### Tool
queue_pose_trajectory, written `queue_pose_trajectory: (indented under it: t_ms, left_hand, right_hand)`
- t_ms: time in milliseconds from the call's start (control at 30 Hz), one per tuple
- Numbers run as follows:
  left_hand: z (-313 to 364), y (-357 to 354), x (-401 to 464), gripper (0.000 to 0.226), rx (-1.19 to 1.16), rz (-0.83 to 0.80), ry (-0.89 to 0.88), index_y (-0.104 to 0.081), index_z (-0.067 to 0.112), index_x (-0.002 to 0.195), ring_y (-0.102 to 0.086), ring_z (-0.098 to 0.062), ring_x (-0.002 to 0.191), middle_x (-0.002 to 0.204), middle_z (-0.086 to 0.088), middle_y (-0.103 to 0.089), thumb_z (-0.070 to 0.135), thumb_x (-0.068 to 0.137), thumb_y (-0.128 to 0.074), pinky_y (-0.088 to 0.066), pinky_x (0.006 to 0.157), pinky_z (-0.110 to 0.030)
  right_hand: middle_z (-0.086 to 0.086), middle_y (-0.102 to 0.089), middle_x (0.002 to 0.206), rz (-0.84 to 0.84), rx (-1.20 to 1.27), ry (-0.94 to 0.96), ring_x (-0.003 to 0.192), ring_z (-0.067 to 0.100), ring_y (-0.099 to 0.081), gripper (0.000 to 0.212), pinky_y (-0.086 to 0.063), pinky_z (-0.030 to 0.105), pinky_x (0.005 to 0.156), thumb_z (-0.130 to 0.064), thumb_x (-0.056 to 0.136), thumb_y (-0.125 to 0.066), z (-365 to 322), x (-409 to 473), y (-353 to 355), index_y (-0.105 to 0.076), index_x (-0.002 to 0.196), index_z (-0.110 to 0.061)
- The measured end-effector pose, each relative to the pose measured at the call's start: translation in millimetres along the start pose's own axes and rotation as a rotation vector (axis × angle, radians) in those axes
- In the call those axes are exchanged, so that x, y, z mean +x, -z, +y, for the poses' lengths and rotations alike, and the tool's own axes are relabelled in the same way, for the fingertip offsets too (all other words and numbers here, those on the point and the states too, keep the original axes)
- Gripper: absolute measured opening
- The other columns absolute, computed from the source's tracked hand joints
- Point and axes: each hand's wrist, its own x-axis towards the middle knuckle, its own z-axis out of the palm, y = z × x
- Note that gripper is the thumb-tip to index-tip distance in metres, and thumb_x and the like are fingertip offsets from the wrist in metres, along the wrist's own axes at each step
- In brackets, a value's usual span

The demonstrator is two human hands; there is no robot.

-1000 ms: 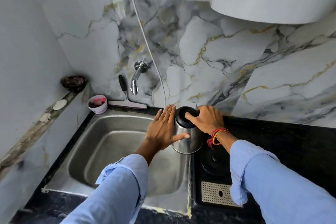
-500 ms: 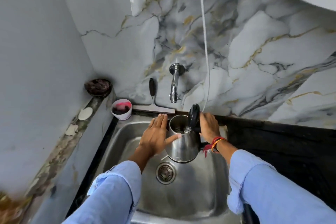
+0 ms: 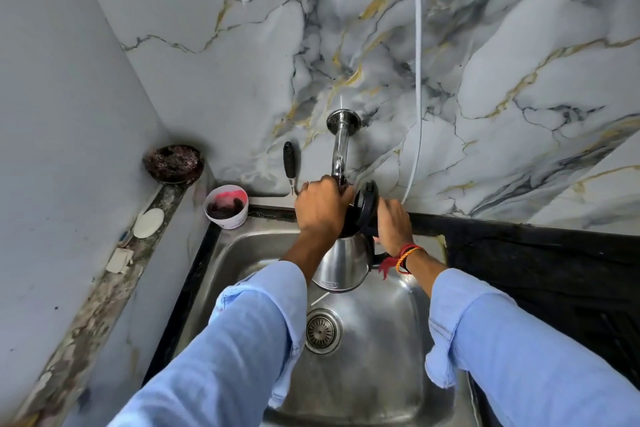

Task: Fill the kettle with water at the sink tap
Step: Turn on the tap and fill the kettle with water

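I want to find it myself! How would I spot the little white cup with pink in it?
Start at the steel sink and go to its far left corner, where the two walls meet. The white cup sits there, below the dark round dish on the ledge. It alone is bright pink inside.
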Motion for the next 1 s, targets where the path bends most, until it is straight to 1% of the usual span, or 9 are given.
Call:
queue_pose_trajectory:
  t_ms: [133, 200, 333, 467, 533, 600, 733, 833, 1000]
  left_hand:
    - [-8, -9, 7, 0.036, -0.160, -0.041, 0.003, -0.066, 0.008, 0.097, -0.067, -0.042, 0.090, 0.093, -0.020, -0.073, 0.043, 0.092, -0.059, -0.049, 0.074, -0.042]
    - [-19, -9, 13, 0.027, -0.278, -0.115, -0.071, -0.062, 0.013, 0.088, -0.066, -0.040, 0.086, 0.086, -0.016, -0.072, 0.039, 0.092, -0.063, -0.047, 0.071, -0.039]
    - [-37, 3, 28, 0.029, -0.326, -0.302, -0.217, -0.048, 0.029, 0.073, -0.065, -0.034, 0.082, 0.071, 0.002, -0.059, 0.040, 0.094, -0.064, -0.038, 0.067, -0.032]
    - [-45, 10, 25, 0.016, -0.309, -0.400, -0.300, -0.054, 0.030, 0.100, -0.068, -0.034, 0.100, 0.097, -0.005, -0.069, 0.046, 0.097, -0.059, -0.050, 0.083, -0.039]
    - [-56, 12, 16, 0.051, -0.216, -0.442, -0.328, -0.046, 0.023, 0.140, -0.053, -0.031, 0.134, 0.141, -0.012, -0.060, 0.051, 0.099, -0.053, -0.043, 0.110, -0.047]
    - [-70, 11, 3, 0.081, -0.055, -0.434, -0.356, -0.020, 0.015, 0.160, -0.024, -0.025, 0.154, 0.166, -0.012, -0.028, 0.061, 0.098, -0.046, -0.022, 0.125, -0.045]
    - [-85, 2, -23, 0.114, 0.221, -0.375, -0.447, -0.002, 0.008, 0.162, -0.005, -0.018, 0.158, 0.171, -0.008, -0.006, 0.084, 0.085, -0.037, -0.006, 0.128, -0.044]
    - [-84, -5, -28, 0.122, 0.271, -0.300, -0.414, -0.001, 0.006, 0.161, -0.003, -0.019, 0.158, 0.171, -0.009, -0.006, 0.092, 0.079, -0.030, -0.006, 0.128, -0.047]
    - [-85, -8, -27, 0.126, 0.294, -0.267, -0.400, -0.003, 0.005, 0.161, -0.003, -0.020, 0.158, 0.171, -0.011, -0.006, 0.096, 0.076, -0.022, -0.005, 0.128, -0.047]
  right_hand:
    - [0.013, -0.058, 0.076, -0.018, 0.012, 0.018, 0.084, 0.041, -0.058, 0.060, -0.049, 0.051, 0.075, -0.045, 0.098, -0.036, -2, 7, 1, -0.062, 0.084, 0.007]
    - [0.019, -0.063, 0.089, -0.039, 0.008, 0.014, 0.091, 0.042, -0.059, 0.061, -0.050, 0.053, 0.083, -0.045, 0.099, -0.033, -4, 10, 2, -0.063, 0.092, 0.007]
    - [0.028, -0.064, 0.080, -0.022, 0.061, 0.072, 0.079, 0.041, -0.061, 0.073, -0.052, 0.056, 0.075, -0.055, 0.090, -0.030, -6, 13, 2, -0.063, 0.076, 0.009]
    - [0.023, -0.062, 0.073, -0.006, 0.053, 0.104, 0.074, 0.039, -0.059, 0.077, -0.052, 0.052, 0.071, -0.060, 0.087, -0.030, -4, 13, 1, -0.062, 0.074, 0.010]
    - [0.013, -0.059, 0.067, 0.000, 0.055, 0.097, 0.067, 0.032, -0.058, 0.075, -0.051, 0.047, 0.067, -0.059, 0.087, -0.032, -1, 15, 1, -0.062, 0.073, 0.008]
    - [0.003, -0.053, 0.061, 0.024, 0.074, 0.099, 0.060, 0.021, -0.053, 0.072, -0.046, 0.037, 0.059, -0.058, 0.087, -0.034, 2, 16, 1, -0.061, 0.072, 0.006]
    - [-0.002, -0.050, 0.056, 0.073, 0.073, 0.127, 0.053, 0.016, -0.048, 0.057, -0.038, 0.029, 0.052, -0.051, 0.091, -0.038, 3, 16, 3, -0.055, 0.057, -0.009]
    - [0.007, -0.055, 0.056, 0.062, 0.095, 0.139, 0.056, 0.028, -0.053, 0.066, -0.040, 0.030, 0.052, -0.051, 0.092, -0.038, 3, 17, 3, -0.060, 0.064, 0.005]
    - [-0.003, -0.050, 0.057, 0.087, 0.133, 0.171, 0.055, 0.017, -0.048, 0.067, -0.041, 0.031, 0.054, -0.049, 0.091, -0.038, 4, 16, 6, -0.060, 0.070, 0.010]
